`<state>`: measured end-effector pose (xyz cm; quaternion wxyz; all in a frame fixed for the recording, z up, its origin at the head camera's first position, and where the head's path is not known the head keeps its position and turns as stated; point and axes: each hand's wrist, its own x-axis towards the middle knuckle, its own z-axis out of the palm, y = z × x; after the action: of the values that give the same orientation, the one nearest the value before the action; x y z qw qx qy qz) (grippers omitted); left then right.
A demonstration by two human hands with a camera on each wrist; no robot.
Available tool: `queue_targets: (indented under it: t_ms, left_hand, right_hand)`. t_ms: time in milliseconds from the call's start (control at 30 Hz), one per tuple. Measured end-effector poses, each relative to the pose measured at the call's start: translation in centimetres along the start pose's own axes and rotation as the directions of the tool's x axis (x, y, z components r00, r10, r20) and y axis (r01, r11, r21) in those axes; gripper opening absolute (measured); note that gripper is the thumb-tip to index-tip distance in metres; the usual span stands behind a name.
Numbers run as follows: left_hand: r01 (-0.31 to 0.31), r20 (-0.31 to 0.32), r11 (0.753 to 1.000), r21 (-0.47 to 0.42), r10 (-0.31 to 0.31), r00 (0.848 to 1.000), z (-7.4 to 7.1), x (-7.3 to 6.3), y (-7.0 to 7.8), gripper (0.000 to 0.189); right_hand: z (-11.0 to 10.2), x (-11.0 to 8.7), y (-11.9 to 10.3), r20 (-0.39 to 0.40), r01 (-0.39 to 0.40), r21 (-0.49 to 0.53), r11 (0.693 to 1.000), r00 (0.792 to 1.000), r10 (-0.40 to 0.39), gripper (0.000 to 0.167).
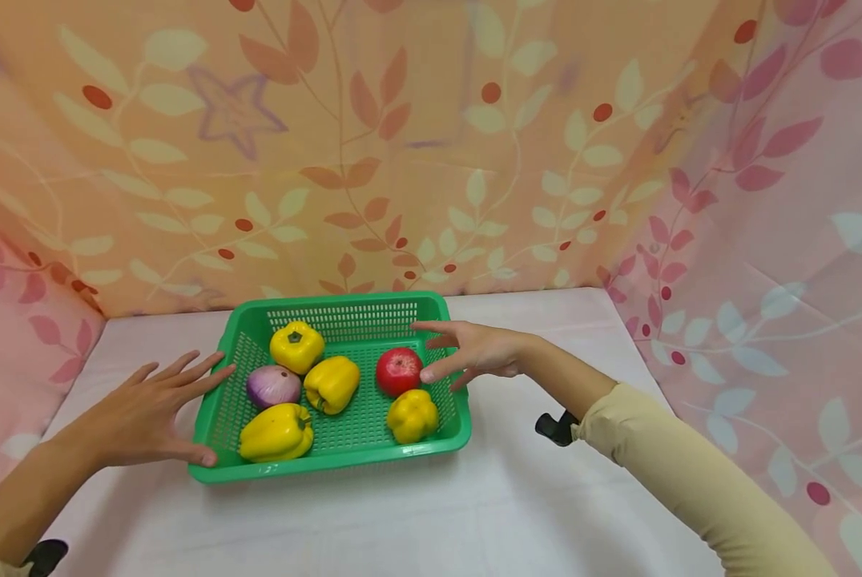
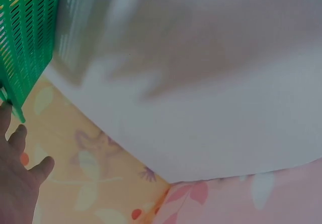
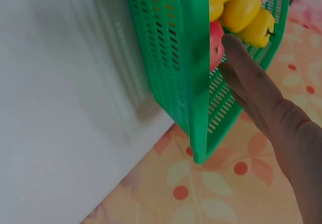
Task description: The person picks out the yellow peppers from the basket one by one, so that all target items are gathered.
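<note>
A green plastic basket (image 1: 330,462) holds several yellow bell peppers (image 1: 277,433), a round purple-and-white vegetable (image 1: 274,386) and a round red fruit (image 1: 399,370). My left hand (image 1: 146,413) is at the basket's left side, fingers spread, with fingertips and thumb right at the rim. My right hand (image 1: 477,351) reaches over the right rim with its fingers extended and apart. Its thumb tip is beside the red fruit, which also shows past the basket wall (image 3: 197,73) in the right wrist view. Neither hand holds anything.
The basket stands on a white-covered table (image 1: 431,521), toward its back edge. Patterned cloth (image 1: 402,160) hangs behind the table and along both sides. A dark strap piece (image 1: 557,429) sits by the right sleeve.
</note>
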<state>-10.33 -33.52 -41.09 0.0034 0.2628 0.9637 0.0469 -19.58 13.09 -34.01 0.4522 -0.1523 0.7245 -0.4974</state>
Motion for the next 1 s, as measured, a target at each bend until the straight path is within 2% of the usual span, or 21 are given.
queue_targets:
  t_ms: [500, 733, 1000]
  left_hand:
    - [-0.004, 0.012, 0.999, -0.047, 0.004, 1.0, -0.2, 0.0, 0.0, 0.116]
    - [0.013, 0.031, 0.999, -0.047, -0.011, 0.999, -0.1, 0.1, 0.0, 0.116]
    - [0.016, 0.04, 0.998, -0.054, -0.014, 0.999, 0.2, 0.0, -0.2, 0.117]
  right_hand:
    - [2.1, 2.4, 0.4, 0.061, -0.113, -0.064, 0.992, 0.991, 0.117, 0.084]
    - [2.9, 3.4, 0.9, 0.03, -0.166, -0.084, 0.983, 0.985, 0.169, 0.082]
    - [3.8, 4.4, 1.1, 0.032, -0.193, -0.112, 0.975, 0.98, 0.198, 0.081]
